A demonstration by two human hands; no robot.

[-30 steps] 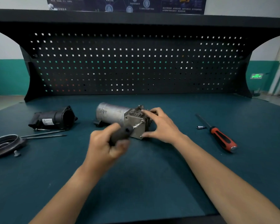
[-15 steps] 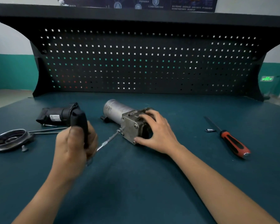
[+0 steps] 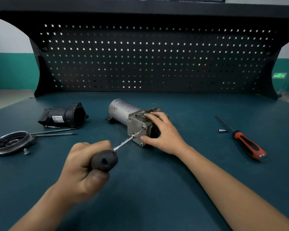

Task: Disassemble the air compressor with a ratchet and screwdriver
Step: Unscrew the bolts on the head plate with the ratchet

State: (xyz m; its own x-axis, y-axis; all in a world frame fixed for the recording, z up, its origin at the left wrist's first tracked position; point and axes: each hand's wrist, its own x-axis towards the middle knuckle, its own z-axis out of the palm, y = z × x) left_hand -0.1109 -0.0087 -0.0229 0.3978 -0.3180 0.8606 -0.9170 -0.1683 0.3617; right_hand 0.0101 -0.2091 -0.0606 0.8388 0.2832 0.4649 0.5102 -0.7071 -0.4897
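Black rubber of the ratchet (image 3: 105, 160) handle fills the left hand (image 3: 80, 169), whose fingers (image 3: 92, 145) are clenched tight round it, the thumb folded underneath. From the fist the thin steel shaft runs up and away to a small socket seated on a bolt in the square end plate of the compressor (image 3: 122, 111). The right hand (image 3: 162, 134) grasps that end block, fingers curled over its top and thumb pressed against the lower edge of the plate, just beside the socket. The compressor lies on its side near the middle of the bench (image 3: 157, 189), its silver cylinder pointing toward the pegboard (image 3: 157, 64).

Half a second ago the handle stood upright, off to the left. Now its butt end faces the camera, roughly in line with the shaft. The socket has stayed on the same bolt and the right hand has not let go, so this reads as one turning stroke, probably loosening that bolt. The other plate bolts look seated, so the plate seems some way from coming off.

Further out, a black housing (image 3: 63, 116), a round cover (image 3: 10, 142) and two long bolts (image 3: 53, 132) lie to the left, apparently already removed. The screwdriver (image 3: 247, 145) and a loose bit (image 3: 222, 130) rest well to the right.
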